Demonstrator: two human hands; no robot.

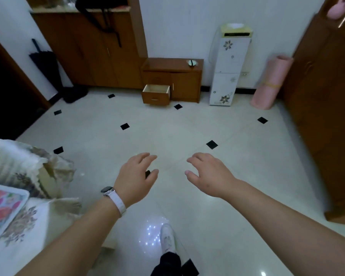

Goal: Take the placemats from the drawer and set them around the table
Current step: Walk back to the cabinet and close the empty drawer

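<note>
1. Head view: left hand (134, 181) and right hand (209, 176) hover empty, fingers spread, above the floor.
2. The drawer (156, 94) stands open far ahead; a floral placemat (2, 209) lies on the surface at left.
3. Judged partway: other placemats unseen.

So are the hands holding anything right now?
No. The left hand and the right hand are both open and empty, held out over the floor.

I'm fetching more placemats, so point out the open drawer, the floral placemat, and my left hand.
open drawer (156, 97): head view, front panel.
floral placemat (2, 208): head view, printed top face.
left hand (135, 179): head view, back of hand.
</note>
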